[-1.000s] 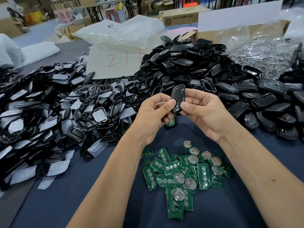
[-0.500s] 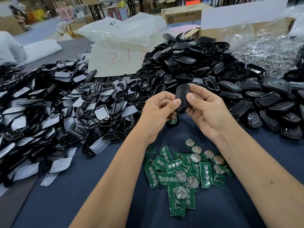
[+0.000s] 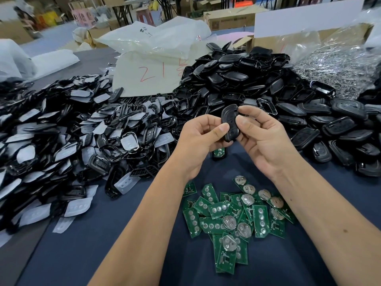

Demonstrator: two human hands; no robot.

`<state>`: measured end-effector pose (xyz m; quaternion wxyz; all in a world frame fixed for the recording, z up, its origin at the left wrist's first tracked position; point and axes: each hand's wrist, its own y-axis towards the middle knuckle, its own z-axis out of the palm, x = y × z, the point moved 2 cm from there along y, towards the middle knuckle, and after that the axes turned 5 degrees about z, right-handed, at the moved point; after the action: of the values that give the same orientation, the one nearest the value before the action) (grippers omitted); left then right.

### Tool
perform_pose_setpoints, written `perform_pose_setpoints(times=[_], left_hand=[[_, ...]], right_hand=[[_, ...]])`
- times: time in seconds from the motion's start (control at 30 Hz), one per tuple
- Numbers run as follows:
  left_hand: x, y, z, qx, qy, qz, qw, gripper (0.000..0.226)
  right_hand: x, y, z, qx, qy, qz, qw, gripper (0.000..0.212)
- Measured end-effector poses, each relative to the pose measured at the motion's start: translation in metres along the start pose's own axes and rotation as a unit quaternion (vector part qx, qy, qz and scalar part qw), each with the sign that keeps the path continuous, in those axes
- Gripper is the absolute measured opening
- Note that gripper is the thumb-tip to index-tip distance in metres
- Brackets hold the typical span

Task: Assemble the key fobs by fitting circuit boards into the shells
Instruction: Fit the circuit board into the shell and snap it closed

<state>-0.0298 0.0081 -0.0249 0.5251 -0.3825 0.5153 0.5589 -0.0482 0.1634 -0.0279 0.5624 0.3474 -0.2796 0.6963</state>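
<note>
I hold one black key fob shell [image 3: 229, 123] above the counter [image 3: 103, 234], roughly upright and tilted slightly, between both hands. My left hand [image 3: 203, 141] pinches its left edge with curled thumb and fingers; my right hand [image 3: 263, 137] grips its right side, thumb pressed on the face and index finger hooked over the top. Whether a board already sits inside this shell cannot be determined from this view. Directly below the hands, partly hidden, a second shell with a green board [image 3: 219, 152] seated in it lies on the counter. The loose circuit boards [image 3: 237, 221] lie in an overlapping pile nearer to me, some carrying round metal battery holders. A heap of black shells [image 3: 257, 85] rises behind the hands, and a spread of frames with pale button pads [image 3: 61, 141] covers the counter to the left. Probable step: pressing the shell closed or checking its fit. Risks: uneven thumb pressure may leave one edge unlatched or snap a clip; a misaligned board may bend when squeezed; a slip of the two-point pinch drops the shell into the board pile, scattering it or mixing finished work with unfinished parts.
</note>
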Motion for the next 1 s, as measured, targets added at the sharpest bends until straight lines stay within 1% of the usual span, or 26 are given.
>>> perform_pose_setpoints(times=[0.23,0.3,0.4,0.5,0.63,0.7,0.8,0.9,1.0], left_hand=[[-0.003,0.000,-0.006,-0.050,0.019,-0.007,0.999,0.006],[-0.003,0.000,-0.007,-0.057,0.024,-0.005,0.998,0.006],[-0.001,0.000,-0.007,-0.064,0.029,-0.006,0.998,0.006],[0.000,0.000,-0.009,-0.061,0.028,-0.009,0.998,0.006],[0.001,-0.001,-0.008,-0.057,0.002,-0.013,0.998,0.008],[0.001,-0.001,-0.008,-0.062,0.007,-0.001,0.998,0.006],[-0.001,-0.001,-0.008,-0.078,0.013,0.019,0.997,0.017],[-0.003,-0.002,-0.011,-0.078,-0.011,0.006,0.997,0.014],[-0.003,-0.002,-0.014,-0.078,-0.008,-0.012,0.997,0.012]], right_hand=[[-0.003,-0.001,0.002,0.011,-0.057,-0.006,0.998,0.032],[-0.004,-0.001,0.000,0.005,-0.067,0.002,0.998,0.031],[-0.004,-0.001,-0.002,0.016,-0.093,0.005,0.996,0.028],[-0.006,-0.001,-0.005,0.013,-0.120,0.001,0.993,0.030],[-0.004,-0.001,-0.005,0.007,-0.111,-0.003,0.994,0.031],[-0.004,-0.001,-0.005,0.006,-0.105,0.000,0.994,0.031],[-0.005,0.000,-0.006,-0.002,-0.116,0.017,0.993,0.026],[-0.004,0.000,-0.008,-0.009,-0.142,0.027,0.990,0.025],[-0.005,-0.001,-0.007,-0.001,-0.137,0.034,0.990,0.026]])
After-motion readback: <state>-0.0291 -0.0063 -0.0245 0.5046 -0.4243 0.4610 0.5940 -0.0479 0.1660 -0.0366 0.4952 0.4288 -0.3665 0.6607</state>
